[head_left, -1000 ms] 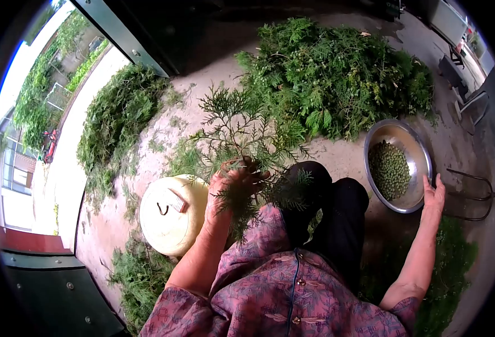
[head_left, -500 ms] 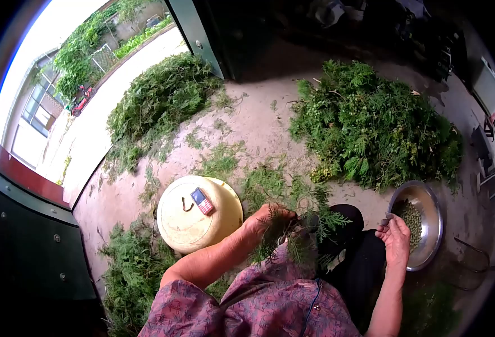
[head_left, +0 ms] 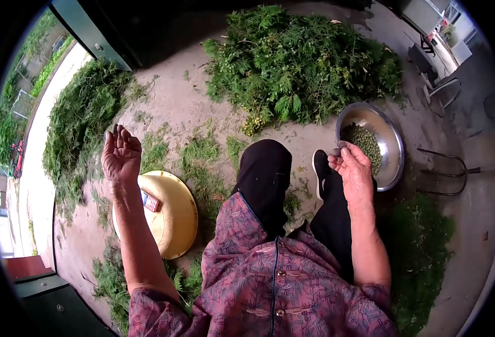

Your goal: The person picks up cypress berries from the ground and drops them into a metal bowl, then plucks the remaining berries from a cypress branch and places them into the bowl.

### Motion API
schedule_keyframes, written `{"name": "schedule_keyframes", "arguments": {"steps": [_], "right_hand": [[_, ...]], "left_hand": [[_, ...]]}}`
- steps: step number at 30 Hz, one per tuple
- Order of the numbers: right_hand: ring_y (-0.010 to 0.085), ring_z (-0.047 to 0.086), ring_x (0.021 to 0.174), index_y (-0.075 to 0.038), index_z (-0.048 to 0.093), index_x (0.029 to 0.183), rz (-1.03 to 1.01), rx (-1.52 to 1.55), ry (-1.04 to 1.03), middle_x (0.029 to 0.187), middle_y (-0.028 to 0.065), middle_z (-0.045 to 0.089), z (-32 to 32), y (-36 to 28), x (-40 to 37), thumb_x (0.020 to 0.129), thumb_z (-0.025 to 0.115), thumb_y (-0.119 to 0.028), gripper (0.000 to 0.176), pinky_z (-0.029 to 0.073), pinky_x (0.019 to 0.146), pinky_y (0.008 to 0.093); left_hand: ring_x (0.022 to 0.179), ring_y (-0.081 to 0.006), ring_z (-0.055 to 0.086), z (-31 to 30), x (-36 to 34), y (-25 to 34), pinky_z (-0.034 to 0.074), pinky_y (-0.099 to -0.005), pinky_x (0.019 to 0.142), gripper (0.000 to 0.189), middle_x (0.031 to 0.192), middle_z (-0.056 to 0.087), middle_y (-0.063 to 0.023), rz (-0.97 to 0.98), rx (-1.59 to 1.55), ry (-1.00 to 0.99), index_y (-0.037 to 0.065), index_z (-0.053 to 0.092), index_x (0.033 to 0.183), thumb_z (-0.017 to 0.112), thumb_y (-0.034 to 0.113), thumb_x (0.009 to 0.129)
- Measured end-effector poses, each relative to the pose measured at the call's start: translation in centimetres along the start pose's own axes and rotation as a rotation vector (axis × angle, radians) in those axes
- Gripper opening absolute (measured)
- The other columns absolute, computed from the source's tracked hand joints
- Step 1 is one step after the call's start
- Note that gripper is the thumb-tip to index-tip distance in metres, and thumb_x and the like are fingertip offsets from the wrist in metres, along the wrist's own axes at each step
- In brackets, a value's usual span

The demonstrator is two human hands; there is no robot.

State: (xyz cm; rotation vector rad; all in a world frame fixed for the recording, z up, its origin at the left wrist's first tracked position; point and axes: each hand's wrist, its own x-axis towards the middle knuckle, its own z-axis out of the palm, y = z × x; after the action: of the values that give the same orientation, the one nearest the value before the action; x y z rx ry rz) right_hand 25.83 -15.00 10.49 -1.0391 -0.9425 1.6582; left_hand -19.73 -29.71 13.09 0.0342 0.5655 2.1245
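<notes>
My left hand (head_left: 121, 156) is raised at the left, palm up with fingers loosely curled and apart, and nothing shows in it. Below it stands an upturned yellow basin (head_left: 175, 216), with a red mobile phone (head_left: 150, 202) on top, partly covered by my forearm. My right hand (head_left: 353, 167) is beside a steel bowl (head_left: 394, 154), its thumb and fingertips brought together. Whatever they may pinch is too small to make out. Small green seed cones (head_left: 366, 140) lie in the bowl.
A large heap of green conifer branches (head_left: 309, 67) lies at the back. Another branch pile (head_left: 81, 118) lies near the doorway at left. Loose sprigs (head_left: 202, 160) litter the floor before my knees. A bent metal frame (head_left: 455, 174) is right of the bowl.
My left hand has let go of the conifer sprig and swung out left, over the basin side. My right hand stays by the bowl. The camera view has turned right.
</notes>
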Motion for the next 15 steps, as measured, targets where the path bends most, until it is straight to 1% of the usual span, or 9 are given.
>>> {"name": "schedule_keyframes", "arguments": {"steps": [2, 3, 4, 6, 7, 8, 12, 14, 15], "right_hand": [[0.0145, 0.060, 0.071, -0.001, 0.057, 0.101, 0.012, -0.025, 0.054, 0.082, 0.0043, 0.059, -1.3, -0.4, 0.4, 0.088, 0.052, -0.011, 0.017, 0.048, 0.067, 0.0258], [0.0145, 0.060, 0.070, -0.001, 0.057, 0.101, 0.010, -0.036, 0.085, 0.081, 0.0036, 0.059, -1.9, -0.6, 0.9, 0.089, 0.052, -0.012, 0.017, 0.048, 0.065, 0.0255], [0.0151, 0.060, 0.071, -0.001, 0.057, 0.101, -0.002, -0.021, 0.115, 0.081, 0.0042, 0.059, -2.5, -0.7, 1.2, 0.089, 0.052, -0.011, 0.017, 0.048, 0.067, 0.0264], [0.0163, 0.060, 0.073, -0.002, 0.057, 0.102, -0.037, 0.009, 0.177, 0.083, 0.0055, 0.060, -3.7, -1.2, 2.0, 0.089, 0.052, -0.011, 0.017, 0.049, 0.069, 0.0282], [0.0145, 0.059, 0.069, -0.002, 0.057, 0.100, -0.036, 0.050, 0.227, 0.080, 0.0032, 0.059, -3.7, -1.4, 2.3, 0.088, 0.054, -0.012, 0.016, 0.048, 0.065, 0.0254], [0.0146, 0.059, 0.067, -0.003, 0.057, 0.100, -0.010, 0.080, 0.262, 0.079, 0.0033, 0.059, -4.2, -1.2, 2.9, 0.088, 0.054, -0.012, 0.016, 0.048, 0.064, 0.0259], [0.0153, 0.059, 0.065, -0.003, 0.057, 0.098, 0.158, 0.157, 0.286, 0.077, 0.0047, 0.059, -4.6, 1.8, 5.9, 0.088, 0.054, -0.011, 0.013, 0.049, 0.061, 0.0267], [0.0152, 0.059, 0.065, -0.003, 0.056, 0.099, 0.231, 0.121, 0.243, 0.078, 0.0050, 0.059, -3.7, 4.6, 7.6, 0.088, 0.053, -0.011, 0.014, 0.049, 0.061, 0.0270], [0.0152, 0.059, 0.066, -0.003, 0.055, 0.100, 0.294, 0.134, 0.228, 0.078, 0.0051, 0.059, -3.4, 6.4, 8.4, 0.088, 0.052, -0.011, 0.015, 0.049, 0.061, 0.0271]], "left_hand": [[0.072, -0.0175, 0.060, 2.9, -0.1, -5.2, 0.047, -0.0316, 0.065, 0.018, 0.088, 0.064, -0.0059, -0.080, -0.025, 0.027, 0.005, 0.058, 0.099, 0.054, 0.019, 0.088], [0.069, -0.0157, 0.057, 4.2, 0.1, -7.2, 0.046, -0.0309, 0.065, 0.018, 0.084, 0.063, -0.0044, -0.131, -0.011, -0.027, 0.005, 0.057, 0.100, 0.054, 0.018, 0.088], [0.068, -0.0137, 0.057, 5.7, 0.1, -9.3, 0.045, -0.0286, 0.063, 0.018, 0.083, 0.061, -0.0031, -0.148, 0.034, -0.054, 0.005, 0.056, 0.101, 0.054, 0.018, 0.088], [0.068, -0.0138, 0.056, 7.7, 0.6, -12.9, 0.045, -0.0278, 0.064, 0.022, 0.085, 0.061, -0.0053, -0.192, 0.038, -0.128, 0.002, 0.055, 0.106, 0.051, 0.017, 0.090], [0.067, -0.0127, 0.055, 8.8, 0.7, -14.8, 0.044, -0.0266, 0.063, 0.022, 0.084, 0.060, -0.0044, -0.215, 0.068, -0.165, 0.002, 0.054, 0.107, 0.051, 0.017, 0.090], [0.066, -0.0116, 0.053, 10.0, 0.7, -16.6, 0.044, -0.0255, 0.062, 0.023, 0.082, 0.060, -0.0034, -0.236, 0.101, -0.200, 0.003, 0.054, 0.107, 0.051, 0.017, 0.090], [0.060, -0.0096, 0.049, 12.0, 2.1, -23.9, 0.044, -0.0222, 0.056, 0.018, 0.075, 0.056, -0.0004, -0.295, 0.268, -0.029, 0.005, 0.054, 0.103, 0.052, 0.017, 0.089], [0.057, -0.0093, 0.049, 11.6, 2.7, -27.9, 0.044, -0.0219, 0.053, 0.017, 0.073, 0.056, -0.0002, -0.395, 0.333, 0.037, 0.005, 0.054, 0.100, 0.051, 0.016, 0.089], [0.056, -0.0089, 0.049, 12.1, 2.4, -29.7, 0.043, -0.0217, 0.052, 0.015, 0.072, 0.056, -0.0003, -0.487, 0.411, 0.068, 0.005, 0.055, 0.099, 0.049, 0.016, 0.090]]}}
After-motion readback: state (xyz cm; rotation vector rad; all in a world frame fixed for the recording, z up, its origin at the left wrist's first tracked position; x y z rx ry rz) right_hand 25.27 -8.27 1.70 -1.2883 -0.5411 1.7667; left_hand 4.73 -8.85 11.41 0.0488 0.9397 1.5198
